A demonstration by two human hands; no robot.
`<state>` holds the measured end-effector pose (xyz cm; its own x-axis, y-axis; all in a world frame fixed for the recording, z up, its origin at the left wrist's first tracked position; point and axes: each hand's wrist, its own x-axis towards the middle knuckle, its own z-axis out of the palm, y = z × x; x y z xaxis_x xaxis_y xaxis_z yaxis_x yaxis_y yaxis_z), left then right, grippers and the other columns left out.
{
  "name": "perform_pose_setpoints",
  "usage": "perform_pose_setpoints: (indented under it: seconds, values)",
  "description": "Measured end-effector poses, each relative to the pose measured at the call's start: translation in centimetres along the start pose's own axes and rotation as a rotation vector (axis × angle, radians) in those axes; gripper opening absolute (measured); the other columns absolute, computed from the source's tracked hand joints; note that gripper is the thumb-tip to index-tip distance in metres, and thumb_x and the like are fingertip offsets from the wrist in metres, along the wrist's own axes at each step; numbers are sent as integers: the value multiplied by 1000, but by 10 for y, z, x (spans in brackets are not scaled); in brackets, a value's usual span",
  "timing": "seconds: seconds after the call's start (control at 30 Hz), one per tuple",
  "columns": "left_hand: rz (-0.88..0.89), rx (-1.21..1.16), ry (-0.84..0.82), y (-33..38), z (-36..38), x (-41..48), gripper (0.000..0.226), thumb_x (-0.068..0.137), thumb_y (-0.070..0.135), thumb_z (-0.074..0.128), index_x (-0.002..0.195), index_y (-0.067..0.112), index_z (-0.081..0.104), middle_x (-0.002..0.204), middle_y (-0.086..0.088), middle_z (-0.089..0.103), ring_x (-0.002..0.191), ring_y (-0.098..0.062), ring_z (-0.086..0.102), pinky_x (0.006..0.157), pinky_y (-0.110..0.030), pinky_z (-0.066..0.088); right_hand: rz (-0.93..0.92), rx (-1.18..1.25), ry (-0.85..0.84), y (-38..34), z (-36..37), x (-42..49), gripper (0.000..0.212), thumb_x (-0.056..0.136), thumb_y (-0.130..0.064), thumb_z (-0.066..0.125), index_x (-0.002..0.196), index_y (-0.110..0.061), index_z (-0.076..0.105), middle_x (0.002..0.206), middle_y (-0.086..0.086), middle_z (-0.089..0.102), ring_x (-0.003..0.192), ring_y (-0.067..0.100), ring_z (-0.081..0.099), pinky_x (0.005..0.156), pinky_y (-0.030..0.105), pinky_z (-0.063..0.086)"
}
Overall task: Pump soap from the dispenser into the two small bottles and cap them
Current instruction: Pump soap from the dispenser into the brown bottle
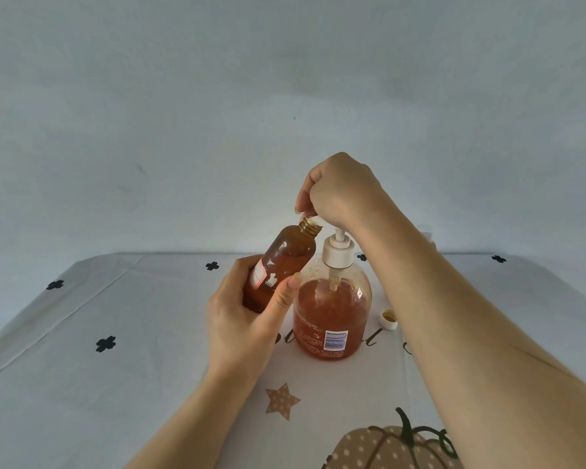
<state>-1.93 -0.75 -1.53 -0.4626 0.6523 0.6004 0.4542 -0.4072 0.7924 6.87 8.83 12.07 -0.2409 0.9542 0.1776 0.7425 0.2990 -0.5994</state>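
Two hands work over the table [115, 367], which has a pumpkin print [386, 448] nearest you. Your left hand [247, 319] is wrapped around the lower half of a small amber bottle [279, 265], thumb across its front. It holds the bottle off the table, tilted so its uncapped, threaded mouth points up and to the right. Just right of that hand stands the dispenser [332, 313], upright and mostly full of amber soap. Further right, below your right forearm, a small white cap [388, 319] lies on the table, open side up. Your right hand [339, 191] curls down over the pump head, above your left hand. The white nozzle tip sits at the bottle's mouth; whether they touch is hard to tell.
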Motion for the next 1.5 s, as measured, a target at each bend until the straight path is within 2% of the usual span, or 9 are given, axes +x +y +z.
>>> perform_pose_setpoints:
  seconds: [0.43,0.53,0.67,0.87,1.13,1.33,1.5]
  values:
    - [-46,69,4,-2,-2,0,28,72,59,68,82,34,58,66,19,58,59,-2,52,54,-10,37,41,-7,-21,4,3,-13,36,75,0,49,94,-15,74,94,4,73,91,26,69,85,38,58]
    - [-34,76,1,2,-1,0,27,74,54,68,87,33,57,70,22,59,63,-1,53,56,-8,38,25,43,37,1,-5,-13,32,81,-1,50,93,-17,75,91,3,75,92,25,70,85,40,58]
    - [-24,70,22,3,1,-1,32,75,50,67,97,29,56,78,24,60,68,1,56,59,-5,39,7,34,81,-1,-8,-10,29,84,-2,52,95,-17,74,91,2,74,92,24,71,84,36,57]
    - [-24,66,18,2,0,-1,32,75,52,67,96,30,57,76,22,60,66,0,55,57,-7,38,-9,-25,92,-1,-5,-7,29,82,0,51,94,-16,72,89,4,73,87,23,71,83,35,57]
    - [-30,66,15,0,0,0,33,74,57,67,93,31,58,74,21,60,65,-1,54,57,-7,39,-12,-19,49,-1,-6,-8,30,78,0,51,95,-14,72,91,5,73,89,24,71,86,38,57]
    - [-37,46,21,1,-1,0,29,74,51,68,91,29,60,71,19,60,63,-2,54,57,-7,38,-23,-16,-1,-3,-5,-7,24,80,-1,57,90,-14,75,93,7,73,91,27,69,88,41,57]
    - [-53,54,-5,-1,-2,-1,24,74,49,70,85,30,61,64,21,57,58,-1,51,55,-8,36,7,-1,-27,5,4,-8,33,77,4,49,85,-15,75,92,6,73,90,27,68,86,42,58]
